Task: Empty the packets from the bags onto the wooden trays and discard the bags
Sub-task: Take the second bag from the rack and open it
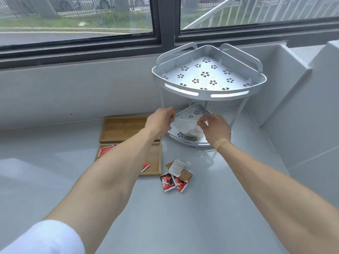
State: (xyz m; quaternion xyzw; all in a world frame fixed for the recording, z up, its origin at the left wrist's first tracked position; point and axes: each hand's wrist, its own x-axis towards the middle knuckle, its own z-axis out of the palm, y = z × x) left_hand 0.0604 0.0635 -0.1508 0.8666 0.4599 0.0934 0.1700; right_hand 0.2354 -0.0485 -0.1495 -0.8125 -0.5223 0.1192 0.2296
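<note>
Both your hands, left (161, 119) and right (215, 128), pinch a thin translucent plastic bag (187, 128) by its top edge over the silver corner rack's lower shelf (194, 111), beside two bamboo trays (121, 128).

At the centre of the frame, a translucent white plastic bag (187, 128) shows something dark at its bottom. The silver two-tier metal corner rack (209, 92) behind it is punched with a flower pattern. Two light-brown bamboo trays (121, 128) lie left of centre. Red, black and white sachets (173, 182) lie on the pale grey glossy counter (165, 226); one brown packet carries white dots.
</note>
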